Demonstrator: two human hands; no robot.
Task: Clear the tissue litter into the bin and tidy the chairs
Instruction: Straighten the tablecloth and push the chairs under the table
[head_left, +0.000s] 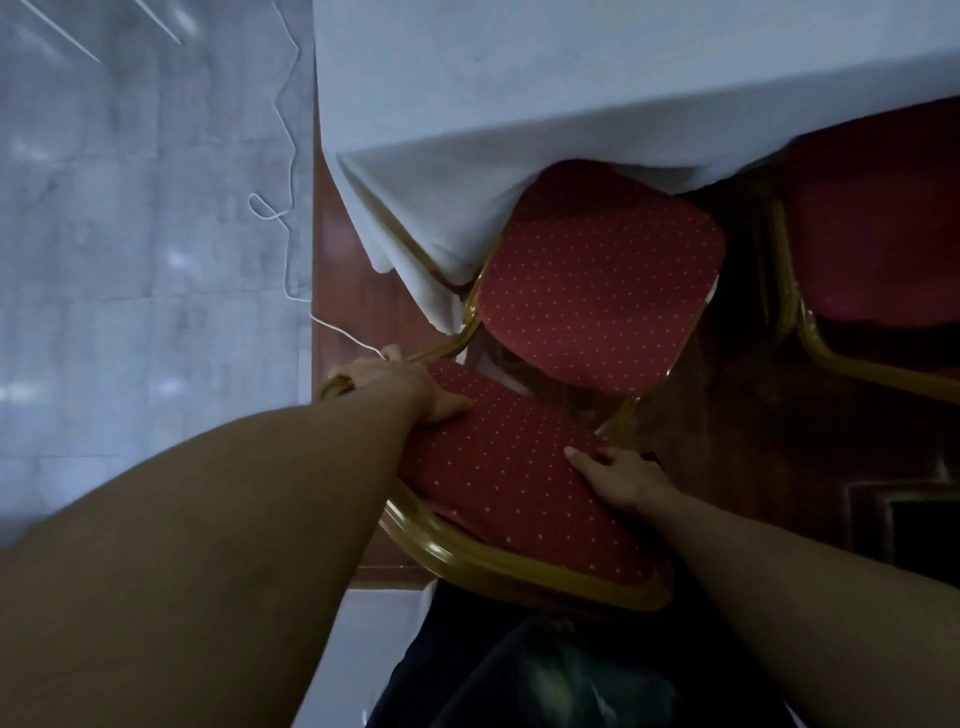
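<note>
Below the camera, two hands grip the padded backrest (519, 483) of a chair (597, 291). Its upholstery is red fabric sprinkled with small pale dots, set in a glossy gold metal frame (498, 566) with rounded corners. The left hand (400, 387) is closed over the backrest's upper left edge, thumb pressed on the fabric, fingers wrapped behind the frame. The right hand (623, 478) clasps the right edge, fingers curled over the cushion. The chair's seat, a soft rounded square, is partly tucked under the draped white tablecloth (467, 104), whose folded corner hangs beside the frame. A second chair (872, 234) of what looks like the same red and gold stands to the right in deep shadow, so its pattern is hard to read. One thin white cord (288, 156) trails across the pale marbled floor (130, 208).
</note>
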